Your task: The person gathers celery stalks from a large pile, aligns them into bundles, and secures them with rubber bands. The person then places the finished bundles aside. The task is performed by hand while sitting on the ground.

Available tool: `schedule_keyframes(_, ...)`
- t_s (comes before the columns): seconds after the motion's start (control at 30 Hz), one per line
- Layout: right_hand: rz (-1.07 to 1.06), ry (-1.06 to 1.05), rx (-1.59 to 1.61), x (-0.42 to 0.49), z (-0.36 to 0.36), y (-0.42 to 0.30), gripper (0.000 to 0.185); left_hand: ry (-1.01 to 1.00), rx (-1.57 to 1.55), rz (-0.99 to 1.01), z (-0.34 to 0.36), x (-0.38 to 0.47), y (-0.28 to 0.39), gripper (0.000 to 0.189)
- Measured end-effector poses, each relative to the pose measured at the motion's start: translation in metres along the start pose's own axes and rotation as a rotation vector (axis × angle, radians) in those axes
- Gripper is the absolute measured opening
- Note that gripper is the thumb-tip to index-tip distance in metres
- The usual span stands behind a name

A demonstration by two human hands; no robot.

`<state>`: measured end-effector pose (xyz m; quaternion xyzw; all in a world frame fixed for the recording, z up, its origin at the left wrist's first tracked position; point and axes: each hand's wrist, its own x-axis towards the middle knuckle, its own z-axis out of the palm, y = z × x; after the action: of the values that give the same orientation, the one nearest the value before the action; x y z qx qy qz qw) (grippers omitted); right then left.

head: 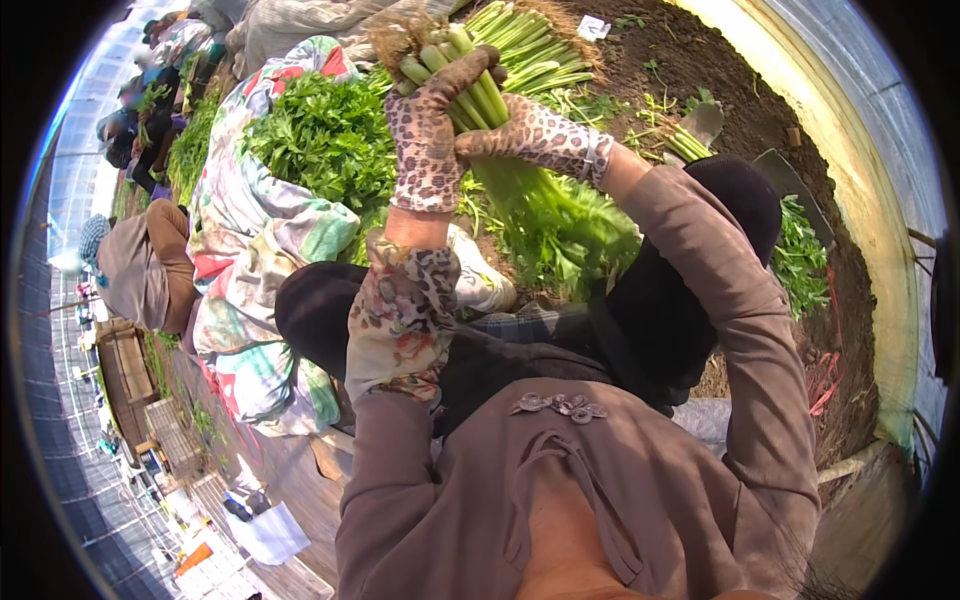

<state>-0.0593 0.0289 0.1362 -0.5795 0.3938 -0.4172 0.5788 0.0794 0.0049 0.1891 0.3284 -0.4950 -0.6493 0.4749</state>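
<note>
A bunch of celery (472, 90) is held up before me, its roots towards the top of the view and its leaves hanging down past my knees. My left hand (431, 124), in a leopard-print glove, grips the stalks near the roots. Lower on the same stalks, my right hand (517, 135) wraps round them in a matching glove; its palm side is partly hidden. Behind the hands lies a pile of celery stalks (532, 52) with their roots. To the left a leafy green heap (322, 135) rests against a patterned cloth (255, 277).
A metal blade (703, 124) lies on the soil at the right, beside a few cut stalks (686, 142). Red string (825, 382) lies near the plastic greenhouse wall (892, 247). Other people (142, 262) crouch at the left, beyond the cloth. Wooden crates (127, 367) stand lower left.
</note>
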Motion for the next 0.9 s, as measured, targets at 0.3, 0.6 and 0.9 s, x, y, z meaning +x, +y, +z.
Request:
schedule_keyframes(0.3,0.070,-0.089,0.149,-0.006,0.019,-0.013,0.052,-0.322,0.087,-0.064,-0.007,-0.019,0.035,0.069)
schedule_keyframes(0.6,0.055,0.002,-0.576,-0.012,-0.014,-0.040,0.088,0.001,0.769,0.566,0.006,0.011,0.076,0.024)
schedule_keyframes(0.9,-0.502,0.815,-0.650,-0.024,-0.069,-0.099,0.094,-0.361,1.111,1.269,0.110,0.074,0.093,0.032)
